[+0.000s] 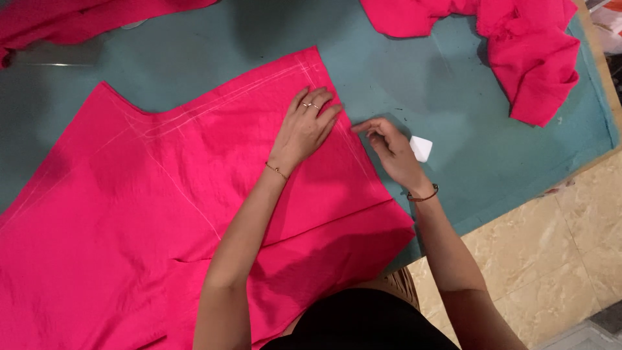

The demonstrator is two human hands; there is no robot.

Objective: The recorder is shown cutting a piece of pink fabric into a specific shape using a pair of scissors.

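The flat pink fabric (162,214) lies on the teal bench (453,129), its right edge running near-to-far between the hands: the left hand (304,129) presses it with fingers together and flat, while the right hand (392,152), just right of that edge, pinches a white chalk (421,148).

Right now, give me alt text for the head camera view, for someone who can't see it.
A person's left hand presses flat on a large bright pink fabric piece with faint chalk lines, spread on a teal table. The right hand touches the fabric's edge beside a white chalk block. Crumpled pink cloth lies behind.
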